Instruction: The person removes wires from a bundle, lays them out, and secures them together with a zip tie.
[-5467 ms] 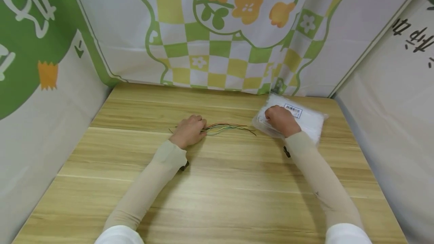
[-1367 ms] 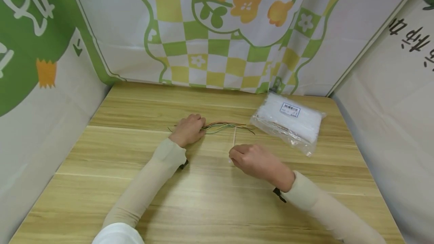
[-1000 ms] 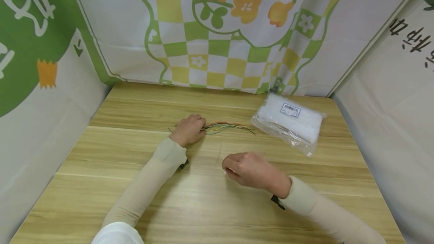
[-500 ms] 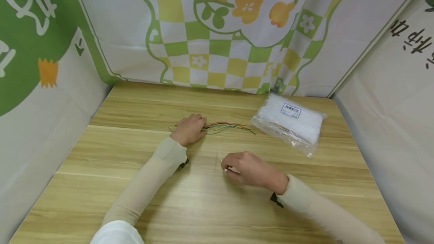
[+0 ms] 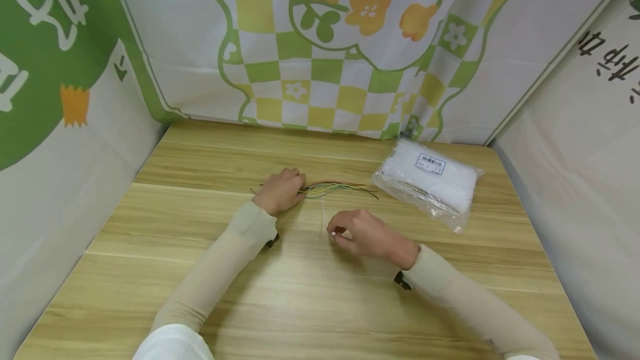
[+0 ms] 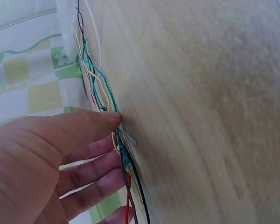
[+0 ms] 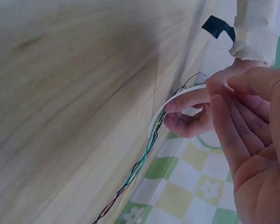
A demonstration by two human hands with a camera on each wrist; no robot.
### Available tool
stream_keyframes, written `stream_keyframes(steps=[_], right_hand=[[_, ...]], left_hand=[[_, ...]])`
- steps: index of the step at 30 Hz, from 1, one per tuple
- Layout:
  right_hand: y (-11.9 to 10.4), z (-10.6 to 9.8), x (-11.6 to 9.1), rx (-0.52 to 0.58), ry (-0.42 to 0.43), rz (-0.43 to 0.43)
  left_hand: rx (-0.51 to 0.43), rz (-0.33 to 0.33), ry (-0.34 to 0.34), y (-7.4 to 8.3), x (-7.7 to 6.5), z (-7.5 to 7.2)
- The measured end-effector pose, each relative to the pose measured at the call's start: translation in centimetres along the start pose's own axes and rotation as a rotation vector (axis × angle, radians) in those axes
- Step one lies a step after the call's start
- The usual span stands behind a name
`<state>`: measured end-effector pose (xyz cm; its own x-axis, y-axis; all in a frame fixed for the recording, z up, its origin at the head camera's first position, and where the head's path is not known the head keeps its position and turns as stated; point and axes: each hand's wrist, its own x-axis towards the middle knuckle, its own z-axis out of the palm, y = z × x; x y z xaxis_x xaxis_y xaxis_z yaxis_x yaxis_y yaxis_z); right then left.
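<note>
A loose bundle of thin coloured wires lies on the wooden table. My left hand holds it near its left part, thumb on one side and fingers on the other in the left wrist view. Just in front of the bundle, my right hand pinches a slim white cable tie between thumb and fingertips. In the right wrist view the cable tie curves from the pinch towards the wires beside the left fingers. A short pale tip sticks out under the left thumb.
A clear plastic bag packed with white strips and bearing a barcode label lies at the back right of the table. Printed curtains hang behind and at both sides.
My right hand has left the bag, bringing a cable tie leftwards to the wires. In the last half second it has moved slightly forward. The left hand stays on the bundle.
</note>
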<state>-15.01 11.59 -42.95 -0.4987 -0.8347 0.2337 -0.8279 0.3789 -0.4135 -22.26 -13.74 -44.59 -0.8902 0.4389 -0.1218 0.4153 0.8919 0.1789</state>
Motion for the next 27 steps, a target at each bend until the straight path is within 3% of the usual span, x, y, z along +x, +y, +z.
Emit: stream_keyframes(steps=[8,16,27], right_hand=[[1.1,0.0,0.6,0.014,0.013,0.015],[0.6,-0.9,0.5,0.025,0.017,0.013],[1.1,-2.3,0.5,0.042,0.021,0.022]], left_hand=[[0.001,-0.002,0.003,0.0,0.1,0.0],[-0.011,-0.005,-0.016,0.2,0.3,-0.2],[-0.019,0.019,-0.061,0.4,1.5,-0.3]])
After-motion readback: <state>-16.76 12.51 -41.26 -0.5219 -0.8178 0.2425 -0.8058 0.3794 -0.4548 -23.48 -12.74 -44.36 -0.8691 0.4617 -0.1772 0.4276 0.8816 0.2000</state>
